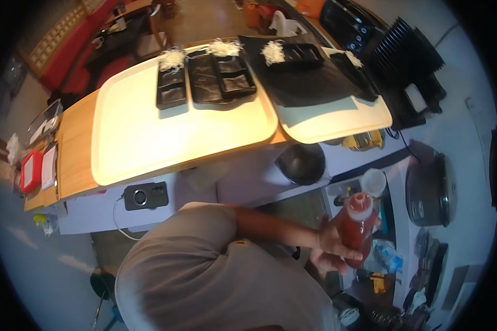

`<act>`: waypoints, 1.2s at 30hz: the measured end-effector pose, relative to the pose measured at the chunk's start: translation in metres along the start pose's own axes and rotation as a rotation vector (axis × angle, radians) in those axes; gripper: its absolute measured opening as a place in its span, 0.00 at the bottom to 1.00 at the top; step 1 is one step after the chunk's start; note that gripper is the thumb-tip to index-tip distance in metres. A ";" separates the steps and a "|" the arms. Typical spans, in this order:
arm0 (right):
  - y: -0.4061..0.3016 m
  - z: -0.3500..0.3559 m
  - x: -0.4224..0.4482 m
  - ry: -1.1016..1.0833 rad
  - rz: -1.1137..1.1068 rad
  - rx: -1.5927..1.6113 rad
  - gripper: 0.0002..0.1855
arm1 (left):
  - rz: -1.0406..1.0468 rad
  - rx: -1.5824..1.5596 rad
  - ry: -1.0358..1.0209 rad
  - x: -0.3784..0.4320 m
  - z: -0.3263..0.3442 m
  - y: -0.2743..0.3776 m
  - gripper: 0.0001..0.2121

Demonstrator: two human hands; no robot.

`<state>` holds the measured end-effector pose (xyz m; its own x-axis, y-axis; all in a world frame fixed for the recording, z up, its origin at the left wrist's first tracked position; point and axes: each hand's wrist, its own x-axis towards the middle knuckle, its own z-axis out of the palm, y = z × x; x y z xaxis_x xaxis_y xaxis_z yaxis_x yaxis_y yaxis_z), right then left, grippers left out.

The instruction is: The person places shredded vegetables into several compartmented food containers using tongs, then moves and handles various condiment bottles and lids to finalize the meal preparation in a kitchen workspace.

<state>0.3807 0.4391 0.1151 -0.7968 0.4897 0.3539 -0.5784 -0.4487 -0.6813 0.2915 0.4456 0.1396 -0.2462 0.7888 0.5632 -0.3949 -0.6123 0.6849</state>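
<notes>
My left hand [333,240] is wrapped around a clear squeeze bottle [358,231] of reddish sauce, which stands upright with its red-and-white top upward. Just below, my right hand [325,262] is close to the bottle's lower part; whether it grips the bottle is hidden. Two cream trays [132,157] [335,132] lie on the wooden counter. Black compartment dishes [172,89] [221,82] with shredded white food are on the left one. The right tray carries a black sheet [310,91] and more black dishes [304,56] with similar shreds.
A dark round bowl [302,163] and a phone [145,196] with a cable lie on the lower shelf. Stacked black dishes [406,53] stand at the upper right, above a dark rounded appliance [428,190]. A white round container [373,182] and a blue-white plastic bag [387,256] are beyond the bottle.
</notes>
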 end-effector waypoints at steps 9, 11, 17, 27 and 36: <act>-0.104 -0.091 0.027 0.584 -0.819 -0.268 0.48 | -0.268 0.185 -0.239 0.016 0.013 -0.096 0.25; -0.144 -0.126 0.052 0.476 -0.947 -0.355 0.47 | -0.235 0.269 -0.293 0.027 -0.001 -0.112 0.19; -0.258 -0.158 0.231 -0.411 -0.785 -0.128 0.52 | 0.261 1.028 -0.299 0.161 -0.007 -0.023 0.06; -0.211 -0.108 0.459 -0.106 -0.754 -0.818 0.35 | 0.027 1.055 0.036 0.372 -0.097 0.049 0.17; -0.168 -0.138 0.489 0.128 -0.575 -0.955 0.39 | 0.237 1.381 0.114 0.382 -0.134 0.035 0.16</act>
<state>0.1124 0.8566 0.3143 -0.3987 0.5374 0.7431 -0.4391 0.5995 -0.6692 0.0645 0.7326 0.3170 -0.2796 0.6198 0.7333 0.8255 -0.2348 0.5132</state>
